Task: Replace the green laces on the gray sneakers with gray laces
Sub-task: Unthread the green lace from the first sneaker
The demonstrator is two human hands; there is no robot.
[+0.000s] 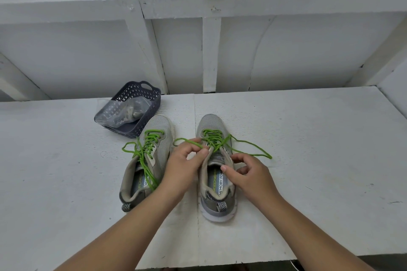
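Observation:
Two gray sneakers stand side by side on the white table, toes pointing away from me. The left sneaker (152, 156) has its green lace (143, 154) untied, one end trailing into its opening. The right sneaker (217, 167) has a green lace (248, 147) loosened, with ends spread out to both sides. My left hand (182, 165) pinches the left strand of that lace beside the upper eyelets. My right hand (248, 174) rests at the right side of the collar with fingers curled; whether it holds the lace I cannot tell.
A dark gray plastic basket (141, 125) sits behind the left sneaker and holds a clear bag with grayish laces (127, 112). A white panelled wall (209, 55) rises at the table's back edge. The table's front edge (220, 264) lies close below my forearms.

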